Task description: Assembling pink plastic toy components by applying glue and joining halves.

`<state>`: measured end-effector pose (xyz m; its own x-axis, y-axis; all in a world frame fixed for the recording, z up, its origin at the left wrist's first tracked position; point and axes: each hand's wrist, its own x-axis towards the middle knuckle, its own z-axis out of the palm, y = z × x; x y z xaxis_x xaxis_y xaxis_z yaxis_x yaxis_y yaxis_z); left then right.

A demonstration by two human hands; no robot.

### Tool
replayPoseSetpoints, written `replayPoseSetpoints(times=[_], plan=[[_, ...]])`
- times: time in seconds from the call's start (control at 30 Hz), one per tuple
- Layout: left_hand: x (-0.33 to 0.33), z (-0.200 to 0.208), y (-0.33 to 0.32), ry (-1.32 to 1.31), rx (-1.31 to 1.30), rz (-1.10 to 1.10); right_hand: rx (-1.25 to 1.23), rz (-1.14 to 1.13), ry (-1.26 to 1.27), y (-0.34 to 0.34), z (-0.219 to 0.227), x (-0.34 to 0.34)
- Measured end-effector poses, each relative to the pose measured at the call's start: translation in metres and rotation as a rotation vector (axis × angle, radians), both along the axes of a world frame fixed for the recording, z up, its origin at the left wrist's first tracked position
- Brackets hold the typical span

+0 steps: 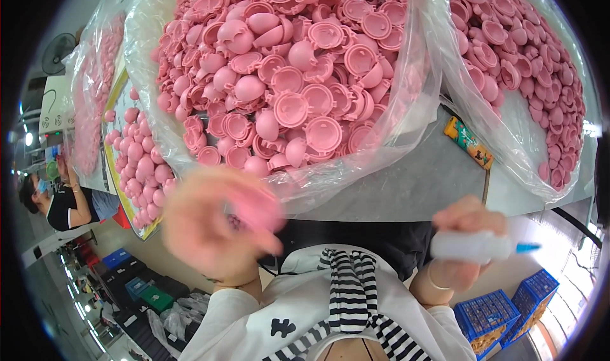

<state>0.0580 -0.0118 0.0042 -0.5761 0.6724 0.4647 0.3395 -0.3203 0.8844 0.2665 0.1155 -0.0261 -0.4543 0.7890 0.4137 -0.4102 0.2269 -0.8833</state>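
Note:
My left hand (200,227), blurred by motion, is raised at the near edge of the table. Its fingers are closed round a pink plastic shell (254,207), whose exact shape is smeared. My right hand (467,216) grips a white squeeze bottle (467,247) with a blue nozzle tip, lying sideways and pointing right, beyond the table's front edge. In front of both hands lies a large clear plastic bag (356,178), spread wide and heaped with hinged pink half-shells (292,109), many of them open.
At right, another clear bag (508,142) holds more pink shells (508,75). Between the bags a green and orange patterned lighter-shaped object (468,143) lies on the grey table (406,193). At left, closed pink balls (141,164) fill a yellow-rimmed tray (150,232). A co-worker (63,199) sits further left.

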Motion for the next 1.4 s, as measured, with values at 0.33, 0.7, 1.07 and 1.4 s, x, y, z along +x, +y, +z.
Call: replayPoseSetpoints(times=[0.33,0.7,1.07,1.4], plan=[[0.057,-0.018,0.029,-0.821,-0.283,-0.561,-0.137,0.129,-0.005,-0.012,-0.002,-0.008],[0.060,-0.033,0.031,-0.801,-0.161,-0.747,0.292,-0.057,0.006,0.010,0.009,0.005],[0.059,-0.037,0.030,-0.739,-0.095,-0.712,0.567,-0.108,-0.154,-0.002,0.022,0.001],[0.060,-0.036,0.029,-0.724,-0.102,-0.694,0.386,-0.353,-0.075,-0.008,0.018,-0.005]])
